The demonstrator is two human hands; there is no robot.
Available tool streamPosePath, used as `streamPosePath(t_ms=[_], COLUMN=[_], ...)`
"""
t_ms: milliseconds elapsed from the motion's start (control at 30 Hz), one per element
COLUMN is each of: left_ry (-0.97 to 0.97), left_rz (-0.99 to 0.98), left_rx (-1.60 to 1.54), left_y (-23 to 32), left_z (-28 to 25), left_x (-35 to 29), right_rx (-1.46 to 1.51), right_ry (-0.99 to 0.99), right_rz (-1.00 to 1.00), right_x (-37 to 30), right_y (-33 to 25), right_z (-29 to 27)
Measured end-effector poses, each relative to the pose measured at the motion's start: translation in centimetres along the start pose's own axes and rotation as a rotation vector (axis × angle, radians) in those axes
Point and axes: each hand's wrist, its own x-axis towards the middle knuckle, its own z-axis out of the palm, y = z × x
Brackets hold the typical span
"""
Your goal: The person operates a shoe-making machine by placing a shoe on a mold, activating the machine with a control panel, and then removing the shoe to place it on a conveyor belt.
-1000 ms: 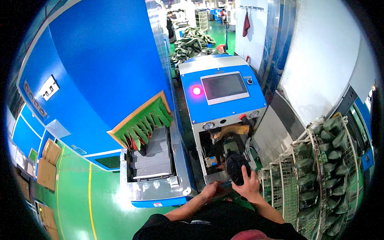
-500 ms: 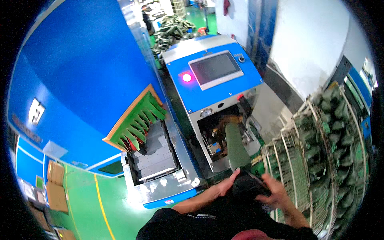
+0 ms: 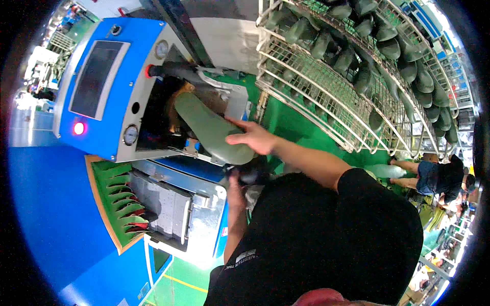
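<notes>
A green shoe last (image 3: 206, 127) lies with its long sole-shaped face showing. Its narrow end reaches into the opening of a blue and white machine (image 3: 125, 92). My right hand (image 3: 255, 137) grips its edge near the broad end, thumb across the face and fingers along the side. A black piece (image 3: 250, 171), too blurred to name, hangs at the broad end. My left hand (image 3: 235, 191) is closed at the edge of this piece, its fingers partly hidden. The inside of the machine's opening is dark.
A wire rack (image 3: 326, 97) holds several dark green shoe-shaped pieces. Beside the machine stands a metal-topped unit (image 3: 201, 204) with a grey bed. A wooden-edged green flap curtain (image 3: 120, 204) hangs there. Another person (image 3: 434, 176) stands farther off.
The whole view has turned sideways, with the rack now at the top. My right hand has moved from the black piece onto the green shoe last. My left hand stays near the broad end.
</notes>
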Motion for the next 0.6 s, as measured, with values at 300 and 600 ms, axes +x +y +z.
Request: streamPosePath(t_ms=[300,600], left_ry=[-0.180,-0.002], left_rz=[0.121,-0.091], left_rx=[0.243,0.274], left_y=[-0.4,-2.0], left_z=[-5.5,3.7], left_x=[-1.1,-1.9], right_rx=[-0.688,-0.783], right_ry=[0.330,1.204], right_rz=[0.315,0.672], right_x=[-12.8,-0.7], right_y=[4.7,15.5], right_z=[-16.8,-38.5])
